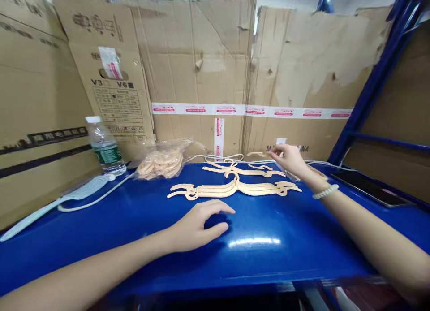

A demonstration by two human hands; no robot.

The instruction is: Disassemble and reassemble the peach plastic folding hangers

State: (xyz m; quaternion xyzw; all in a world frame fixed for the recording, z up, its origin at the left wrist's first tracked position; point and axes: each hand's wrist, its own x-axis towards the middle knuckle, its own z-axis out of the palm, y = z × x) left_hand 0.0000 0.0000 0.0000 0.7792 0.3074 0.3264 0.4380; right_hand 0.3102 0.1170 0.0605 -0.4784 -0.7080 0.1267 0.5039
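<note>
My left hand (198, 226) hovers over the blue table with thumb and fingers apart, holding nothing. Just beyond it lies a row of beige plastic clothes hangers (215, 189), set close together with their hook pointing away from me. Behind them are more beige hanger pieces (250, 171), some loose. My right hand (289, 159), with a beaded bracelet on the wrist, is raised at the back right. Its fingertips pinch the end of a small curved beige hanger piece (257, 153). Part of what lies beneath this hand is hidden.
A clear bag (163, 161) of beige pieces sits at the back left. Beside it stand a water bottle (105, 147) and a light blue long-handled item (80, 190). A white cable (97, 204) crosses the table (255, 266). A dark phone (369, 189) lies right; cardboard (201, 78) walls the back.
</note>
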